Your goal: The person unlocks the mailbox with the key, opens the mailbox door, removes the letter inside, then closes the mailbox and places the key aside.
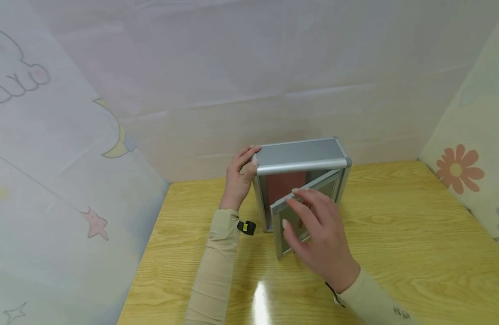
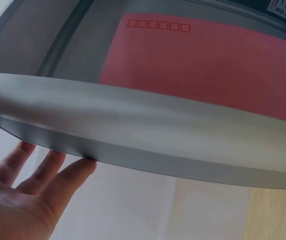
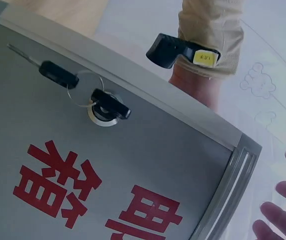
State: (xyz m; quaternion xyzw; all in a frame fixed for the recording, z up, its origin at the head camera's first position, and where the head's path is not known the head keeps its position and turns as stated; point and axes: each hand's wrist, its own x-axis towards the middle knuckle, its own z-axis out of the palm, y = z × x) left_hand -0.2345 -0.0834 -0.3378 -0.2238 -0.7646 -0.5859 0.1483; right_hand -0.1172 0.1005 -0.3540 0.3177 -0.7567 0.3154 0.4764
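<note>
A grey metal mailbox [image 1: 300,153] stands on the table, its hinged door [image 1: 281,230] swung outward. My left hand [image 1: 238,183] grips the box's upper left corner, fingers over the top and thumb at the front. Just off the door's free upper corner is my right hand [image 1: 324,234], fingers loosely bent and apart; in the right wrist view a gap separates its fingers [image 3: 282,220] from the door. A pink envelope [image 2: 202,65] with a row of small red squares lies inside the box. A key [image 3: 110,103] sits in the door's lock, and a second key [image 3: 58,75] hangs from its ring.
The wooden table [image 1: 184,225] extends on both sides of the box. Behind it hangs a pale cloth backdrop [image 1: 233,90], with printed side panels at left and right. A black strap with a yellow tag [image 1: 246,227] is on the left wrist.
</note>
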